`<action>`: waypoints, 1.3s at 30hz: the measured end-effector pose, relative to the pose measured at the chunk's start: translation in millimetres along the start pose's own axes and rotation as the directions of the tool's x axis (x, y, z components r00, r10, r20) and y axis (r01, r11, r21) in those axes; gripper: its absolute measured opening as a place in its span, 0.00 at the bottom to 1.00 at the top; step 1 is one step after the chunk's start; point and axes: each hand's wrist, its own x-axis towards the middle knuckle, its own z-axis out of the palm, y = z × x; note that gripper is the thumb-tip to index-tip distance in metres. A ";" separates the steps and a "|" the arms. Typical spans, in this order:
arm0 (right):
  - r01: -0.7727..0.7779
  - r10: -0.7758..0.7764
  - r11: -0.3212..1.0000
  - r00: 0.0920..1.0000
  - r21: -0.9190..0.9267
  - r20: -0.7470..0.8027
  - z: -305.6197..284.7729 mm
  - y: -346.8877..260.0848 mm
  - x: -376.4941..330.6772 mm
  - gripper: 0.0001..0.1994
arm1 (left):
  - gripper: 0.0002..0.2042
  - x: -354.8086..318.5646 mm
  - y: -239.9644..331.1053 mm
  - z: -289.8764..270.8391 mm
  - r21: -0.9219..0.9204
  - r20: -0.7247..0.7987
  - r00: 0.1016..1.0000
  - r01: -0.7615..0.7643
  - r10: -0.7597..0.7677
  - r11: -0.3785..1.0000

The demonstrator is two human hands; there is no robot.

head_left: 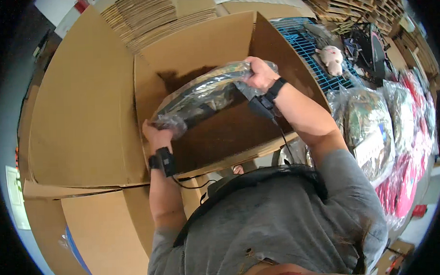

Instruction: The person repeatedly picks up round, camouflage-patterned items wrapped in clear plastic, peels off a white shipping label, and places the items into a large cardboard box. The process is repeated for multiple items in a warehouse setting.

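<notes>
Clear-plastic-wrapped dark camouflage bundle (201,97) hung over the large open brown cardboard box (229,137), left hand (158,135) and right hand (261,74) fingers clamped on its ends; slick film risked slipping.

The open box (215,137) gapes wide (walls and flaps hem it); the wrapped bundle (199,97) spans its mouth.

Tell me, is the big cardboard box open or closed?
Open. The box has its flaps folded out, and both hands, left and right, hold a plastic-wrapped bag over its opening.
</notes>
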 end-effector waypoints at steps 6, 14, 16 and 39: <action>-0.010 0.008 1.000 0.988 -0.008 -0.154 -60.9 19.1 53.8 0.09 | 0.23 46.3 -29.2 6.4 0.209 -0.065 0.997 0.063 -0.051 0.976; -0.559 0.188 0.703 0.742 -0.439 -0.643 -234.7 100.5 79.2 0.20 | 0.23 172.8 -88.9 -120.0 0.822 -0.200 0.969 0.246 -0.143 0.514; -0.606 0.275 0.538 0.783 -0.586 -0.558 -211.6 107.0 76.9 0.24 | 0.23 225.4 -65.9 -194.7 0.822 -0.170 0.938 0.303 -0.301 0.482; -0.016 -0.629 0.210 0.763 -0.978 -0.147 -122.8 108.4 -345.5 0.18 | 0.21 50.5 -129.8 25.6 0.984 0.153 0.696 -0.038 -0.702 0.177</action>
